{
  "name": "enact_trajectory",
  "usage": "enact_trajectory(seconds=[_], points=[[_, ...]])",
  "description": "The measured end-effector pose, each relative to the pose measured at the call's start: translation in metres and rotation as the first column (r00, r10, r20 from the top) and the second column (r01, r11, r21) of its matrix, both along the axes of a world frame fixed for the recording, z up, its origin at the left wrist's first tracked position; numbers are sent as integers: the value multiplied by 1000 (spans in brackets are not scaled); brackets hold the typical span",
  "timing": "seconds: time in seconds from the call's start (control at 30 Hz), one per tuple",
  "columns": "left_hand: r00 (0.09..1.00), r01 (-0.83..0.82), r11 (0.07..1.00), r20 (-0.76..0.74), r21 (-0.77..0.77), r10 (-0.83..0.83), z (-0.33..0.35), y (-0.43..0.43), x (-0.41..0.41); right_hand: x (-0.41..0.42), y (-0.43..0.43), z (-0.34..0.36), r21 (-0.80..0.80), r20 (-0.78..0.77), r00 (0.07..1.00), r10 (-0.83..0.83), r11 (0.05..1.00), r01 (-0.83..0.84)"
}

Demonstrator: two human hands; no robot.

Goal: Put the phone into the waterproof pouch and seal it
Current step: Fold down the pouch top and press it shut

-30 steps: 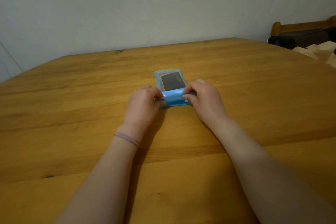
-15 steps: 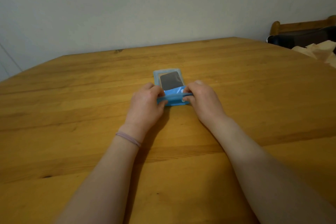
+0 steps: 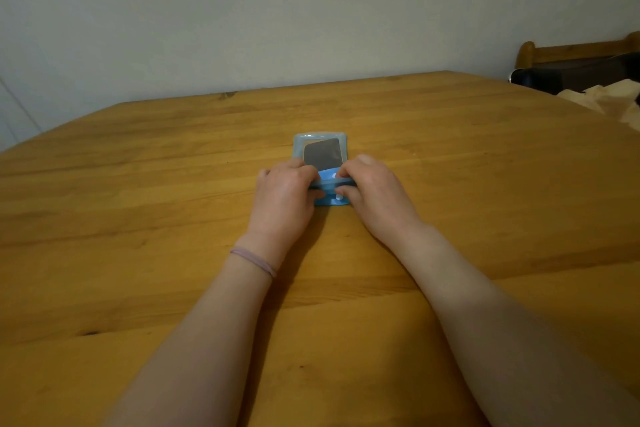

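Observation:
A light blue waterproof pouch (image 3: 298,146) lies flat on the wooden table (image 3: 138,184), its far end pointing away from me. The dark phone (image 3: 322,153) shows through its clear window, inside the pouch. My left hand (image 3: 284,198) and my right hand (image 3: 375,194) both pinch the pouch's near end, where the blue closure strip (image 3: 329,185) sits. Thumbs and fingertips press on that strip from both sides, close together. The near corners of the pouch are hidden under my fingers.
A wooden chair back (image 3: 575,52) with a dark item on it stands at the far right. Crumpled beige paper (image 3: 609,104) lies on the table's right edge. A pale wall (image 3: 311,10) runs behind the table.
Both hands have moved closer together along the closure strip, toward its middle. The pouch and phone stay in the same spot.

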State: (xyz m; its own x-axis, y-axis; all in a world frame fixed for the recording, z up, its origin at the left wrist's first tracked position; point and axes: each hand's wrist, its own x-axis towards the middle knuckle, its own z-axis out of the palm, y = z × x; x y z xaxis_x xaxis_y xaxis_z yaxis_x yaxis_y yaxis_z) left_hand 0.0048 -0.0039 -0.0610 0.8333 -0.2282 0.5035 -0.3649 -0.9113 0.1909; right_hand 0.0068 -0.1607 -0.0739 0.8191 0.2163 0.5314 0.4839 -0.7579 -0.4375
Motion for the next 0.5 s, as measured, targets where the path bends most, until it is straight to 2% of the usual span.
enact_trajectory(seconds=[0.23, 0.5], points=[[996, 63, 998, 68, 17, -64, -2, -5, -4, -2, 2, -1, -54, 49, 999, 0, 999, 3], [998, 27, 999, 54, 39, -29, -2, -8, -2, -1, 5, -1, -70, 41, 999, -16, 997, 19]])
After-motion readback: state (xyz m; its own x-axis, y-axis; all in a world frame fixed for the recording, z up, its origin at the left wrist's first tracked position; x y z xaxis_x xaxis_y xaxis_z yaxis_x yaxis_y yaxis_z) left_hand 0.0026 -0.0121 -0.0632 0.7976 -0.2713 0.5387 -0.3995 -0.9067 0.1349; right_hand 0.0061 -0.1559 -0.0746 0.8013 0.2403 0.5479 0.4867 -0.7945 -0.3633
